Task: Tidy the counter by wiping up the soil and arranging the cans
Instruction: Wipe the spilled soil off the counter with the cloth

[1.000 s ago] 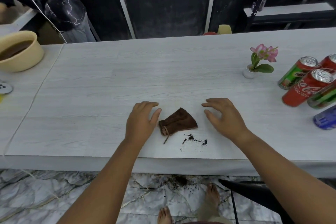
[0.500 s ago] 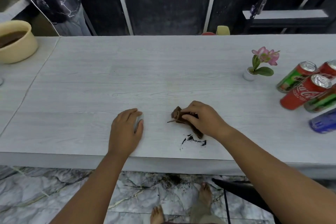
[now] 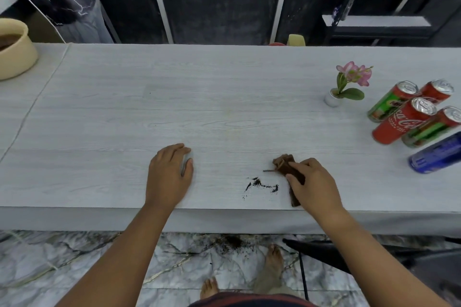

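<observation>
Right hand pinches the brown cloth beside the soil; left hand rests flat, fingers spread.

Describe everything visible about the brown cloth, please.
The cloth is small, dark brown and soft-looking, bunched into a folded strip. It lies on the counter near the front edge, right of the soil. The right hand pinches it with its fingers; a thin strand sticks out leftward.

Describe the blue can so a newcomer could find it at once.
Start at the pale wood-grain counter and go to the can cluster at its right end, past the small pink flower pot. The blue can sits nearest the front edge, the only blue one.
</observation>
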{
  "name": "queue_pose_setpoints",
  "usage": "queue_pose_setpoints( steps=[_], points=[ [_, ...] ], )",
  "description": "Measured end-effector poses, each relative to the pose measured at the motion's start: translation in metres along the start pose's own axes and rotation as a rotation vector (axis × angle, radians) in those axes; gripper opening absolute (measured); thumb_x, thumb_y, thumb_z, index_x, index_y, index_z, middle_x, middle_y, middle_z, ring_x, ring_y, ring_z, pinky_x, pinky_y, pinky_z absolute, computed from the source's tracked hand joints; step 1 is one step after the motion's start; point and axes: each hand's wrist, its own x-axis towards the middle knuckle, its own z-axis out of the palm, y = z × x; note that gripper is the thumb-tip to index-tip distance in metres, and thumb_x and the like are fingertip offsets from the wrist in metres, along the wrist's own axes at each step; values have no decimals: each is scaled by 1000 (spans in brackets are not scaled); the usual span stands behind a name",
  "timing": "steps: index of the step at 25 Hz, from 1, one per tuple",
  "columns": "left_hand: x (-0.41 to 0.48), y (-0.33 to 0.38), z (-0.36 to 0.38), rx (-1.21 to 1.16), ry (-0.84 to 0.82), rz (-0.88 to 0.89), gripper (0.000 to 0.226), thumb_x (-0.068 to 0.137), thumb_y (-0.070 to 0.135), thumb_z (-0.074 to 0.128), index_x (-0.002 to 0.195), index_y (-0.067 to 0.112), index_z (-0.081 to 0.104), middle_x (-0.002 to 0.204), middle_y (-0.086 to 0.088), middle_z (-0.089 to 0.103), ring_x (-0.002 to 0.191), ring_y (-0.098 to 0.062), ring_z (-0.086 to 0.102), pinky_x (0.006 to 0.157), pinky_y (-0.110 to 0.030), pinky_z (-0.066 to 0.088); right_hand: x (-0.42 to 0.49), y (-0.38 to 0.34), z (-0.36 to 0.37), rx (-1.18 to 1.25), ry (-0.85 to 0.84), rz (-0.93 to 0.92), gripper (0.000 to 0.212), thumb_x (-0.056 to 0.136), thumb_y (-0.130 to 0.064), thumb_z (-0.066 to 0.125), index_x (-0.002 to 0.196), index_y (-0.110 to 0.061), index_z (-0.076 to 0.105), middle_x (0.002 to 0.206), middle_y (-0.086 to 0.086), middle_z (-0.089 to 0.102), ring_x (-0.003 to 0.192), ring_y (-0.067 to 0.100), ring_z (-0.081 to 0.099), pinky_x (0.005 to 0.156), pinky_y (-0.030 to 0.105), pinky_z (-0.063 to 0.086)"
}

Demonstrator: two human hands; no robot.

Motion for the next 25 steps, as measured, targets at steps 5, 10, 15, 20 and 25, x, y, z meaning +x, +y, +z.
queue_pose_setpoints(
  steps=[5, 10, 15, 20, 25],
  points=[
    [-1, 1, -1, 1, 2, 6, 37, 104, 31, 59, 135, 14, 71, 142, -6, 68, 133, -27, 60, 113, -50, 48, -38, -52, 29, 91, 47, -66, 34, 100, -16, 76, 133, -6, 76, 105, 8, 69, 91, 27, 67, 78, 32, 53],
    [-1, 3, -2, -2, 9, 0, 36, 103, 29, 60, 134, 14, 72, 142, -5, 68, 133, -26, 60, 113, -47, 48, -26, -71, 30, 294, -109, -19, 30, 104, -26, 71, 133, -20, 76, 102, -10, 63, 91, 6, 61, 79, 8, 44],
    [-1, 4, -4, -8, 2, -16, 33, 103, 24, 67, 135, 15, 71, 142, -4, 68, 134, -26, 60, 114, -49, 47, 34, -55, 7, 315, -124, -50, 31, 105, -17, 68, 134, -21, 76, 106, -6, 62, 97, 7, 63, 82, 2, 41],
    [-2, 6, -6, -14, 1, -19, 33, 102, 22, 69, 134, 15, 72, 142, -5, 68, 134, -27, 60, 113, -52, 47, 39, -63, 26, 22, -274, -349, 35, 106, -16, 66, 140, -18, 73, 129, 4, 67, 118, 29, 60, 101, 30, 45],
    [-1, 7, -6, -10, -9, -32, 33, 103, 22, 68, 135, 14, 71, 144, -5, 67, 135, -27, 59, 114, -51, 47, -5, -64, 26, 2, -344, -558, 38, 102, -15, 72, 140, -20, 74, 126, 4, 69, 108, 27, 60, 96, 37, 51]
  ],
)
